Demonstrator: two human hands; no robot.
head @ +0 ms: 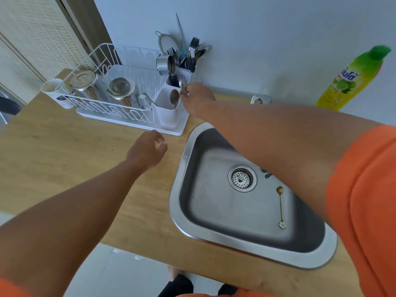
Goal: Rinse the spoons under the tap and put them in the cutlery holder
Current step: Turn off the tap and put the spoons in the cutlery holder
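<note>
Steel spoons [179, 91], stiff, light and probably wet-slick, are pinched in the right hand [197, 99] just over the white cutlery holder [169, 110]. Behind that arm, a thin gold spoon [280, 202] lies in the sink [214, 211]; best taken mid-handle. The left hand [147, 151] hovers loosely curled, empty.

worn: short orange sleeve [364, 200] on the right upper arm; orange fabric edge [10, 288] at the left arm, lower left corner | forearms: both bare from sleeve to wrist; no watch, ring or band showing | lower body: dark garment [180, 285] below the counter edge
</note>
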